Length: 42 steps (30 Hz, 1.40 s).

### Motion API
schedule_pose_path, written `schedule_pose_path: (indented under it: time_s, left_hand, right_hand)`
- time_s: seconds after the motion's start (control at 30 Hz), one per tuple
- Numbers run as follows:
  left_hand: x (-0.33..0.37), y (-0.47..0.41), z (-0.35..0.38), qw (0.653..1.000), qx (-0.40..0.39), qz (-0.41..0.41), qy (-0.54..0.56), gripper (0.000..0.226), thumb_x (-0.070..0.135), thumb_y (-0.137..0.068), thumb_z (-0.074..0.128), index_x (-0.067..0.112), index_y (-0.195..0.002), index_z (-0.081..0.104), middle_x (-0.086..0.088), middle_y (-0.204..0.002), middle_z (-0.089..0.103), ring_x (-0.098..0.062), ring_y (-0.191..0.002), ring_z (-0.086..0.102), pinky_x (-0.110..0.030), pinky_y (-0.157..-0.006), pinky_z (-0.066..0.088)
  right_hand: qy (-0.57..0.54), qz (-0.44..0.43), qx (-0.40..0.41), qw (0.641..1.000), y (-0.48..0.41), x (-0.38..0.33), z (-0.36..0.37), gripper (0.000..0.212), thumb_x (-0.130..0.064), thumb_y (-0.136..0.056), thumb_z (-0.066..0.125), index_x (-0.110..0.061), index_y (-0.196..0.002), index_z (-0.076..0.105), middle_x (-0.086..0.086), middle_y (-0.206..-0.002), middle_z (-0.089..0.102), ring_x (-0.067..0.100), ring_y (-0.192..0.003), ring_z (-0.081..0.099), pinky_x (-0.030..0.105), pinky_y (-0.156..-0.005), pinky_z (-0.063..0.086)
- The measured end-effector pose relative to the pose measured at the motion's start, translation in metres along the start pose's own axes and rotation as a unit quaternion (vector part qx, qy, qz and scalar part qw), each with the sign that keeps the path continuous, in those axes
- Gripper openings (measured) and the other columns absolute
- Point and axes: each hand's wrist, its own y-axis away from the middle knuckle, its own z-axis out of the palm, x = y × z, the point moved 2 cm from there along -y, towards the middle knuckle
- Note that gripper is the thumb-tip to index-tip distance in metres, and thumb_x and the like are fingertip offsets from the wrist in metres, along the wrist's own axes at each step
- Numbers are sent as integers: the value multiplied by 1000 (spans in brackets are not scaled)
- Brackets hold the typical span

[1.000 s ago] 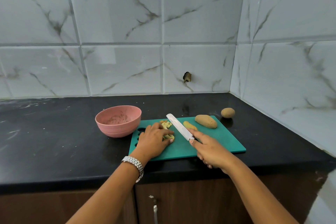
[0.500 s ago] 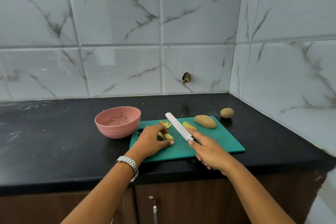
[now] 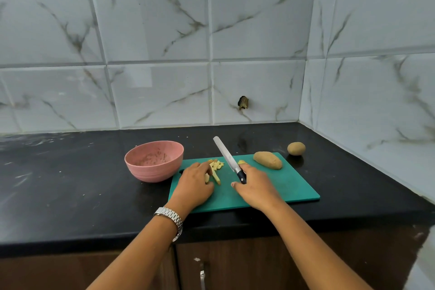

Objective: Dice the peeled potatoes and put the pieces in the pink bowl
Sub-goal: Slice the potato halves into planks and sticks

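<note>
Black counter [image 3: 70, 183] runs under marbled wall tiles. Toward its middle stands the pink bowl [image 3: 154, 161], its inside showing brownish smears. Just right of it lies a green board [image 3: 294, 188] along the counter's front edge. On the board's left part, the left hand [image 3: 194, 186] curls its fingers onto pale potato strips [image 3: 215, 169], one caught between thumb and fingers. The right hand [image 3: 256, 189] grips the handle of a knife [image 3: 227, 158], blade slanting away to the left. A potato [image 3: 267, 160] lies at the board's far right corner; a small potato [image 3: 296, 148] sits on the counter beyond that corner.
</note>
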Motion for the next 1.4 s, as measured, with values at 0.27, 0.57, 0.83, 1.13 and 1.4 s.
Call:
schedule_pose_path:
  time_s: [0.27,0.57,0.83,1.13,1.4]
  left_hand:
    - [-1,-8,6,998,-25,35,-53,42,14,-92,45,28,-131,55,3,-141,35,-22,-127,31,-37,-106,35]
    - [20,-24,-3,982,10,114,-153,18,37,-94,53,30,-109,61,10,-132,42,-16,-123,33,-35,-97,31]
    - [40,-6,0,992,28,44,-113,20,37,-92,57,18,-96,62,2,-104,61,-18,-97,57,-32,-80,47]
    - [28,12,6,997,53,-55,-15,14,40,-89,62,28,-95,65,9,-98,62,-9,-91,55,-28,-79,49]
    - [28,26,7,993,110,-48,-14,16,38,-92,57,31,-102,67,10,-102,64,-9,-96,52,-28,-80,49]
  right_hand:
    - [-23,-7,13,1000,-1,0,1,31,-26,-95,63,-18,-124,54,3,-113,59,21,-100,58,32,-83,47]
    - [-65,-6,20,998,7,7,-8,43,-25,-96,62,-19,-136,51,-3,-108,61,13,-92,57,23,-73,42]
    - [13,4,-25,1000,21,10,-23,38,-33,-104,43,-29,-142,43,-3,-97,59,13,-81,58,34,-71,52]
    - [181,-24,-60,981,54,2,-27,51,-35,-106,36,-41,-154,20,-1,-127,58,17,-102,60,33,-81,50]
    - [256,-41,-41,965,71,1,-24,52,-32,-108,29,-40,-156,11,-1,-107,59,14,-90,58,31,-74,49]
